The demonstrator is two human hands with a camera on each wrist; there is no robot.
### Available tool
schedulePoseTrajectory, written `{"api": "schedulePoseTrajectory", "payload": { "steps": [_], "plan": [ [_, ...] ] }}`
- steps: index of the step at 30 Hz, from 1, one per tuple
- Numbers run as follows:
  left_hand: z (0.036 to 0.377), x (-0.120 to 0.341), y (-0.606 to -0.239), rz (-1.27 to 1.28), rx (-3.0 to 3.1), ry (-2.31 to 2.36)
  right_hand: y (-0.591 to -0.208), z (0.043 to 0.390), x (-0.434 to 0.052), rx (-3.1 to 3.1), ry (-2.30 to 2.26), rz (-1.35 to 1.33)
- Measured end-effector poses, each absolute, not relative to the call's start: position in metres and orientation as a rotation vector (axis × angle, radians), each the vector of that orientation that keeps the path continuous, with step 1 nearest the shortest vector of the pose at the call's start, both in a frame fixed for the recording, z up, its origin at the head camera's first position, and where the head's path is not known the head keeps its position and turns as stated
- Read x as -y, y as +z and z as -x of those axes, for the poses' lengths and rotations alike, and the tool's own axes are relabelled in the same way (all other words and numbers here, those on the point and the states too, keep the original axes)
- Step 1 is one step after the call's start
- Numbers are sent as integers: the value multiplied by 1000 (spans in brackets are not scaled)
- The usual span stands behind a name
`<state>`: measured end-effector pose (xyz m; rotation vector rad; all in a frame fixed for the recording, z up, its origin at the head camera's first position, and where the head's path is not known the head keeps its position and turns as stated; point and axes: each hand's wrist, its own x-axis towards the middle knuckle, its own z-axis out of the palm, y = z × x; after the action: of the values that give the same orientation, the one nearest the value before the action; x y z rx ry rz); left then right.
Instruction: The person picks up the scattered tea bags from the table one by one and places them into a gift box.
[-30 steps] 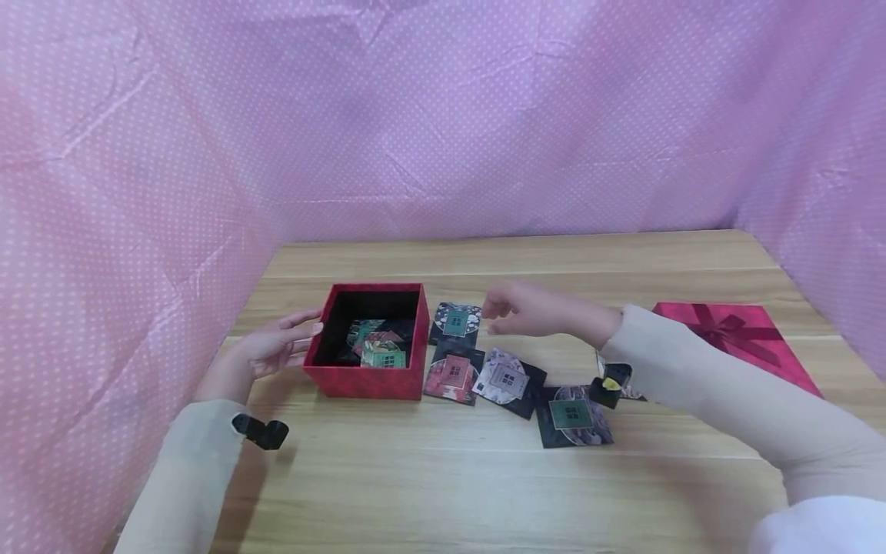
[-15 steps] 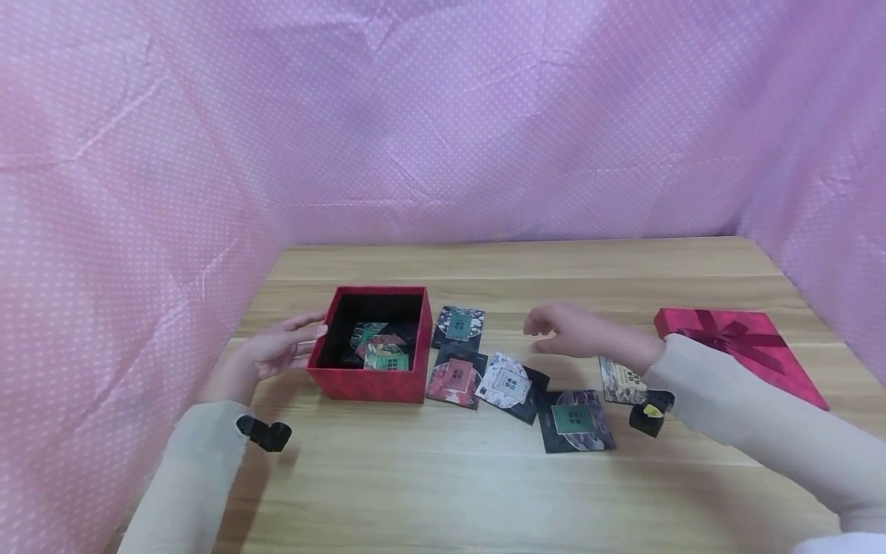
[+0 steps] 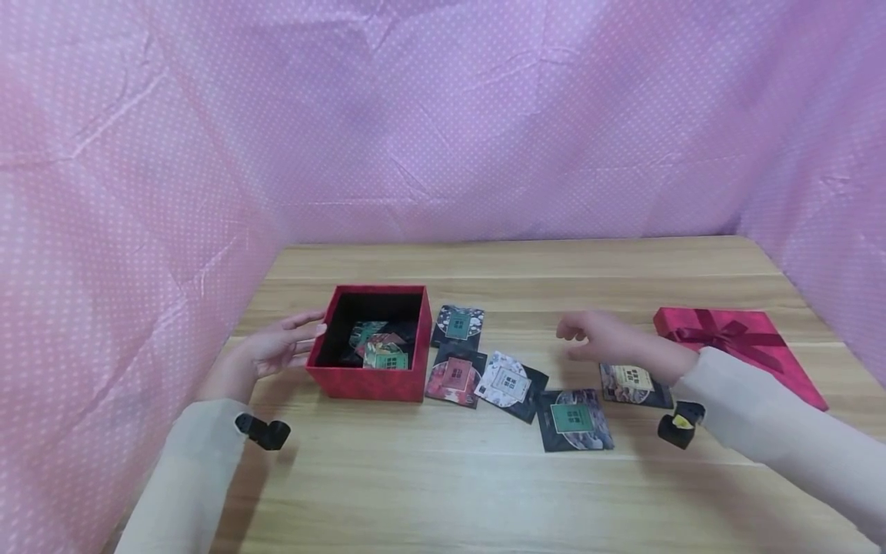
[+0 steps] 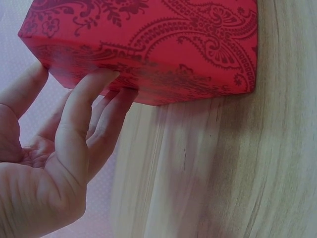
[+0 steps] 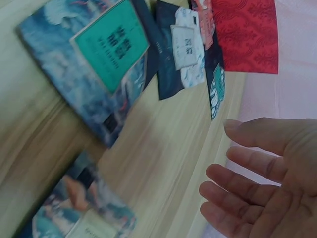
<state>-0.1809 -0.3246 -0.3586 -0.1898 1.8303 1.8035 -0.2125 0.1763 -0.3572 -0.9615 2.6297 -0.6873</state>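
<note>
A red patterned box (image 3: 367, 382) without its lid stands at the left of the table, several printed sachets (image 3: 386, 355) lying inside. Fingertips of my left hand (image 3: 277, 346) touch the box's left side, fingers extended; the left wrist view shows them against the patterned wall (image 4: 198, 59). My right hand (image 3: 602, 338) is over the table, right of the box, its fingers relaxed and holding nothing. Near it lie a sachet with a cream label (image 3: 633, 383) and one with a green label (image 3: 573, 419). In the right wrist view the palm (image 5: 287, 198) faces the camera.
Between box and right hand lie a white-flowered sachet (image 3: 508, 385), a red-labelled sachet (image 3: 455, 375) and a blue-and-white sachet (image 3: 458, 325). A red lid with a ribbon bow (image 3: 734, 338) rests at the right. Pink dotted cloth (image 3: 484, 138) hangs behind the table.
My right hand has moved right and slightly nearer, from beside the blue-and-white sachet towards the cream-labelled one, which its sleeve had partly covered. My left hand stays at the box.
</note>
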Motion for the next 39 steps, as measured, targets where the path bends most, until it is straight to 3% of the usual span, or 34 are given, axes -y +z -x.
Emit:
{"api": "schedulePoseTrajectory", "payload": {
  "steps": [39],
  "plan": [
    [182, 323, -358, 223, -1775, 1845, -375, 221, -237, -2535, -424, 576]
  ]
}}
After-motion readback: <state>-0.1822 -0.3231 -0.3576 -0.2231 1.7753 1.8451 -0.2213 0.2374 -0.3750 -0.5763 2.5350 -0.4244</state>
